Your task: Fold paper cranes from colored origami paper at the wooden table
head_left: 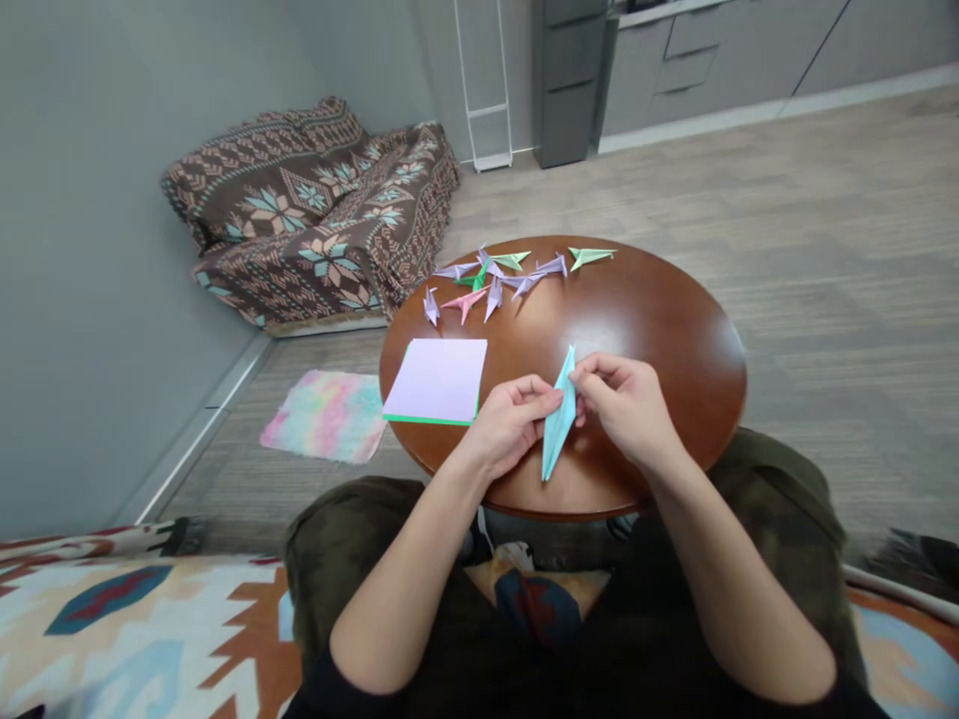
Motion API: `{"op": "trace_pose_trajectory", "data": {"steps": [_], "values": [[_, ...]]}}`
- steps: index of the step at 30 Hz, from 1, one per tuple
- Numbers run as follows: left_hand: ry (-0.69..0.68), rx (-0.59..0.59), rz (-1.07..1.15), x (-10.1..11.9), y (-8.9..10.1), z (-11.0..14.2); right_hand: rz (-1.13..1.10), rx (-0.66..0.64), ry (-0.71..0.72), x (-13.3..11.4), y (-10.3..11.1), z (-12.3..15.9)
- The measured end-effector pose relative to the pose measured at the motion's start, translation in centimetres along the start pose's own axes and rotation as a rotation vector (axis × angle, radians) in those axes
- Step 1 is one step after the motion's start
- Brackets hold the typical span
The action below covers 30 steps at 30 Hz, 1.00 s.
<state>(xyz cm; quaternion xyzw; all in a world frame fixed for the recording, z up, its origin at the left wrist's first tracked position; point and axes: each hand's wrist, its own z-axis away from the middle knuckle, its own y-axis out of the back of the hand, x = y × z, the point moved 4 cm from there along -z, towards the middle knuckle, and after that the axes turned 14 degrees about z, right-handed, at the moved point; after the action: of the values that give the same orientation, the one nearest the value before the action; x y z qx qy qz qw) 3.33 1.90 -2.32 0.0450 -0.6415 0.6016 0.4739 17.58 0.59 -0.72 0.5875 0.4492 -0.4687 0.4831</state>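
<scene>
A light blue sheet of origami paper (557, 429), folded into a long narrow diamond, is held above the near part of the round table. My left hand (516, 419) pinches its left side near the middle, thumb on top. On the other side, my right hand (615, 394) grips the upper right edge between thumb and fingers. The paper's pointed ends stick out, one away from me and one toward me. Some fingertips are hidden behind the paper.
A stack of square origami paper (439, 379), lilac on top with green below, lies left on the brown table (674, 320). Several folded paper cranes, including a pink one (466, 303) and a pale green one (591, 257), sit at the far edge. A covered sofa (322, 220) stands beyond.
</scene>
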Motion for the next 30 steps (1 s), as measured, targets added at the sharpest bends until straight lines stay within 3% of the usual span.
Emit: {"op": "trace_pose_trajectory", "data": {"steps": [9,12,17,20,22,25,30], "values": [[-0.255,0.187,-0.121,0.7,0.8,-0.1,0.006,-0.065,0.024,0.1,-0.5,0.2],[-0.318,0.190,-0.175,0.9,0.9,-0.1,-0.012,-0.065,0.027,0.4,-0.6,0.0],[-0.309,0.182,-0.235,0.9,0.8,0.0,-0.045,-0.018,0.031,0.8,-0.3,-0.4],[-0.410,0.217,-0.314,1.3,0.5,0.2,-0.067,0.049,0.061,0.7,-0.1,-0.3],[-0.468,0.236,-0.355,1.5,0.4,0.3,-0.018,0.026,0.076,0.7,-0.3,-0.1],[-0.491,0.239,-0.380,1.5,0.2,0.5,0.050,0.014,0.082,0.9,-0.5,0.1],[-0.529,0.250,-0.388,1.1,-0.2,0.7,0.012,0.099,0.057,0.8,-0.6,0.3]]}}
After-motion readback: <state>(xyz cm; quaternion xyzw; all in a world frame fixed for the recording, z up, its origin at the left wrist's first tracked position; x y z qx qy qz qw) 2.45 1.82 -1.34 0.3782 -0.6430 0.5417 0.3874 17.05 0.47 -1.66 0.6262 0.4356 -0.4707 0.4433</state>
